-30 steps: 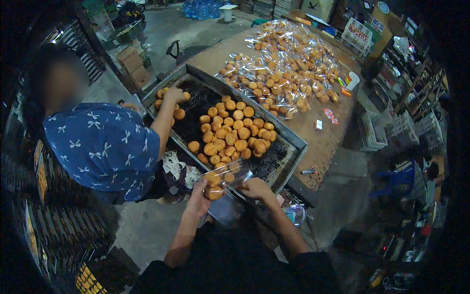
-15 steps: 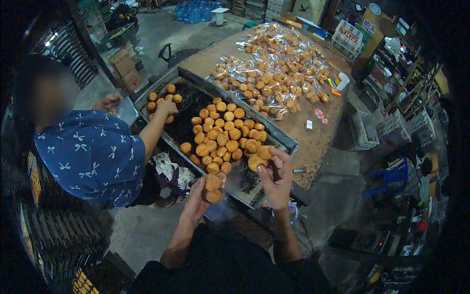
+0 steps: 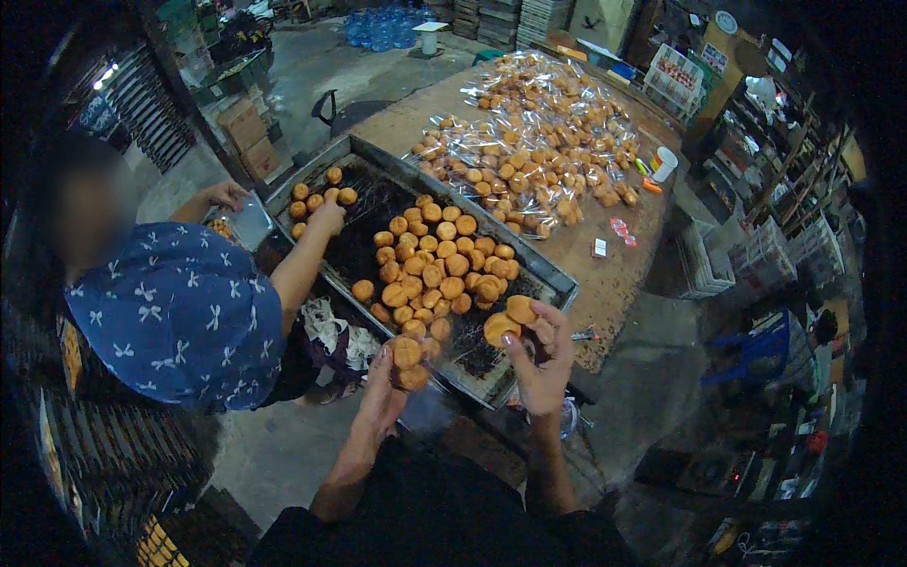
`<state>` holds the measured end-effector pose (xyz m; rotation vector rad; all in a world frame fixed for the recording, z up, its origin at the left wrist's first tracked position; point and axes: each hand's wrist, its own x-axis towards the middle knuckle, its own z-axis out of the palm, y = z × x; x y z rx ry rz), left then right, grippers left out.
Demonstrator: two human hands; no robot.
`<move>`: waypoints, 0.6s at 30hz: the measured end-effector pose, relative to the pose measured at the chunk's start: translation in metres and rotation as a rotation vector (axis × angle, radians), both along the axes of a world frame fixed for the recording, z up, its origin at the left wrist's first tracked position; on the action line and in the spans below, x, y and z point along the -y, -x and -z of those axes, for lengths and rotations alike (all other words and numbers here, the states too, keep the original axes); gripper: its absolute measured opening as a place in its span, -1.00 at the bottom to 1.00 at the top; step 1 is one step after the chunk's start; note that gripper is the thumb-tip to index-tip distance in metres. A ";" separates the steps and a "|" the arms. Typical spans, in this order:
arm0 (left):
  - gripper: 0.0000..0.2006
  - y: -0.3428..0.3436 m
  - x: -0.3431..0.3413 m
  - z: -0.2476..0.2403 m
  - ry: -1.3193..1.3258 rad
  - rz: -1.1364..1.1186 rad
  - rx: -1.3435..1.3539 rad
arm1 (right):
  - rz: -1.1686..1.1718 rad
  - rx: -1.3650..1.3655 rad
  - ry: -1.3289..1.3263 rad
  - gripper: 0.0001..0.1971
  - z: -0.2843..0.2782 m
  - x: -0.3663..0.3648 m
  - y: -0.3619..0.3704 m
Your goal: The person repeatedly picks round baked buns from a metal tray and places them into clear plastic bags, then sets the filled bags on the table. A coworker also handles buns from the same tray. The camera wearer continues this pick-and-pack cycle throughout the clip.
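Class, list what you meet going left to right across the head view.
Co-worker's blue fabric top with white bows, left bare hand holding golden-brown round buns, right bare hand holding more buns, small white box, white cylindrical tub, blue plastic chair.

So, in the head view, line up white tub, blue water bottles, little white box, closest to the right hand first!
1. Little white box: table, ahead-right of the right hand.
2. White tub: near the table's right edge.
3. Blue water bottles: far floor, leftward.
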<state>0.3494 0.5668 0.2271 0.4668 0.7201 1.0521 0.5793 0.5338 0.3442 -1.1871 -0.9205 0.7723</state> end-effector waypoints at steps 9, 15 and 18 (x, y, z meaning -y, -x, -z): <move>-0.51 -0.012 0.002 -0.007 -0.002 0.016 0.047 | -0.171 0.320 0.038 -0.50 0.005 -0.005 0.003; -0.47 -0.017 0.008 -0.005 -0.062 -0.003 -0.096 | -0.130 0.307 -0.025 -0.57 0.019 -0.004 0.004; -0.49 -0.017 0.009 -0.001 -0.015 0.007 -0.064 | -0.234 0.274 -0.040 -0.60 0.019 -0.001 -0.001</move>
